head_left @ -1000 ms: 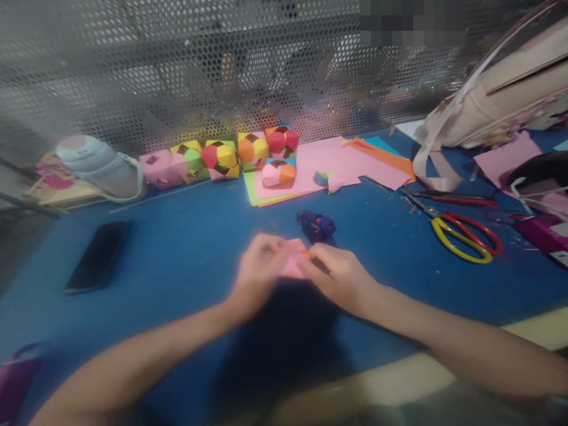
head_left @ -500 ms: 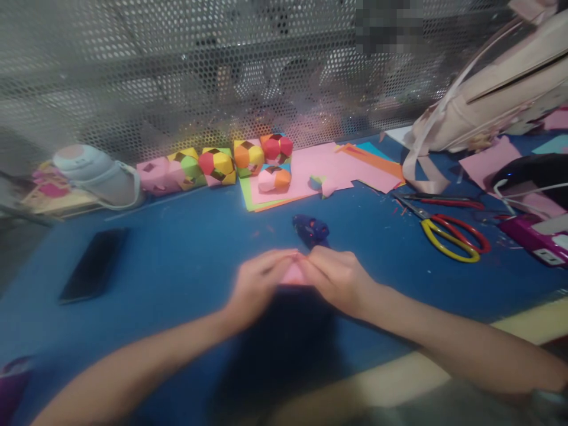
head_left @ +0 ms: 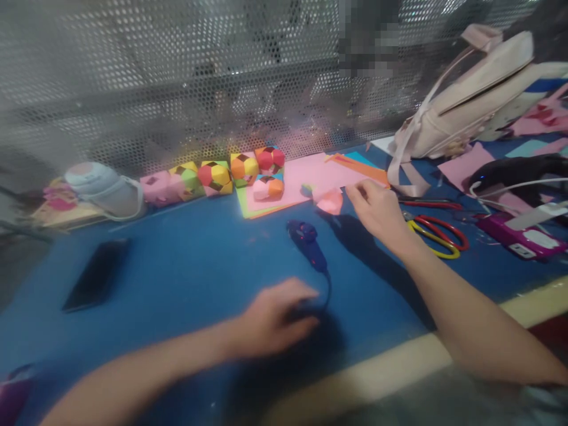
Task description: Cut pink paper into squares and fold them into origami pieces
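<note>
My left hand (head_left: pixel 279 319) is over the front of the blue table, blurred, thumb and fingers apart, holding nothing. Farther forward and right, my right hand (head_left: pixel 377 213) has loosely bent fingers. Just left of its fingertips is a pink folded paper piece (head_left: pixel 329 201), seemingly apart from them. Behind that piece lies a small green and blue folded paper (head_left: pixel 307 189). Between my hands, a dark blue device with a cord (head_left: pixel 308 242), perhaps a small glue gun, rests on the table.
Folded paper balls (head_left: pixel 215 177) line the back beside coloured sheets (head_left: pixel 310 168). A bottle (head_left: pixel 104 189) and a phone (head_left: pixel 95 275) are at left. Scissors (head_left: pixel 437 236), a purple power strip (head_left: pixel 519 236) and a pale bag (head_left: pixel 452 112) occupy the right. A perforated metal panel (head_left: pixel 177 89) stands behind.
My hands have separated from the pink paper they held together. My right hand moved forward and right, where the pink piece now is; my left moved down and opened.
</note>
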Motion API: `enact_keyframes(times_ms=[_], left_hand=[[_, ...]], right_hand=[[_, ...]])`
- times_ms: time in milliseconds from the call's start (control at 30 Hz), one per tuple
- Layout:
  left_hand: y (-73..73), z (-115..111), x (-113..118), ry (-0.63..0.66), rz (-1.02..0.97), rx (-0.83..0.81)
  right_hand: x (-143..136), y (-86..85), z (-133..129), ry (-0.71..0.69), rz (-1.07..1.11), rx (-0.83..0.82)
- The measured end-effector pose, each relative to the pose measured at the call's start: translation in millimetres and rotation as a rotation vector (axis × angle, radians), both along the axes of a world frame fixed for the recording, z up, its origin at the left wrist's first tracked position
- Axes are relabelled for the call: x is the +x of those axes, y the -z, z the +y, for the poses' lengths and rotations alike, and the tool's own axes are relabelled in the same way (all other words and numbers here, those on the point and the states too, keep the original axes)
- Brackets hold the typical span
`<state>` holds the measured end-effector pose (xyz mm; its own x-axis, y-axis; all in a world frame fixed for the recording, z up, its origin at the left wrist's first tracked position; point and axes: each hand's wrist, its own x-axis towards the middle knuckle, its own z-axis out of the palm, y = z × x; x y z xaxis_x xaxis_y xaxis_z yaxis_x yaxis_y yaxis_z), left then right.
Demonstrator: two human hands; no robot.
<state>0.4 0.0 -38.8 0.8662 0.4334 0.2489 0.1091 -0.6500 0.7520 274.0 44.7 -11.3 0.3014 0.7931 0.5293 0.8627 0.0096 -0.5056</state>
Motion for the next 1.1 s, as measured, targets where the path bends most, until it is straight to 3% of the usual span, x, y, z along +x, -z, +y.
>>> enact_keyframes(times_ms=[100, 167, 233, 333, 400, 600, 733, 867, 1100], left_hand=[[0.6, -15.9, 5.3, 0.154, 0.201, 0.279], [3.9, -25.1, 9.0, 0.196, 0.302, 0.443], [7.0, -30.7, 11.8, 0.175, 0.391, 0.467], [9.7, -33.2, 13.1, 0.063, 0.497, 0.329], [11.5, -33.4, 11.4, 0.007, 0.552, 0.284], [9.9, -31.5, -5.6, -0.02, 0.703, 0.352], [-8.0, -21.6, -28.5, -0.015, 0.852, 0.348], [-25.5, -3.1, -63.1, -0.146, 0.986, 0.231], [-49.1, 25.1, -124.8, -0.315, 1.142, 0.11]], right_hand=[[-0.2, -4.1, -0.5, 0.013, 0.034, -0.074], [-7.4, -12.4, -9.4, -0.123, 0.035, -0.241], [-15.5, -19.9, -19.6, -0.362, 0.007, -0.529], [-27.0, -20.9, -28.1, -0.632, -0.047, -0.836], [-35.5, -14.5, -27.6, -0.647, -0.029, -0.845], [-64.7, 6.4, -21.2, -0.589, 0.125, -0.741], [-84.6, 9.7, -23.1, -0.601, 0.196, -0.712], [-112.5, 7.1, -19.1, -0.695, 0.249, -0.713], [-189.1, -5.3, 17.2, -0.831, 0.295, -0.757]])
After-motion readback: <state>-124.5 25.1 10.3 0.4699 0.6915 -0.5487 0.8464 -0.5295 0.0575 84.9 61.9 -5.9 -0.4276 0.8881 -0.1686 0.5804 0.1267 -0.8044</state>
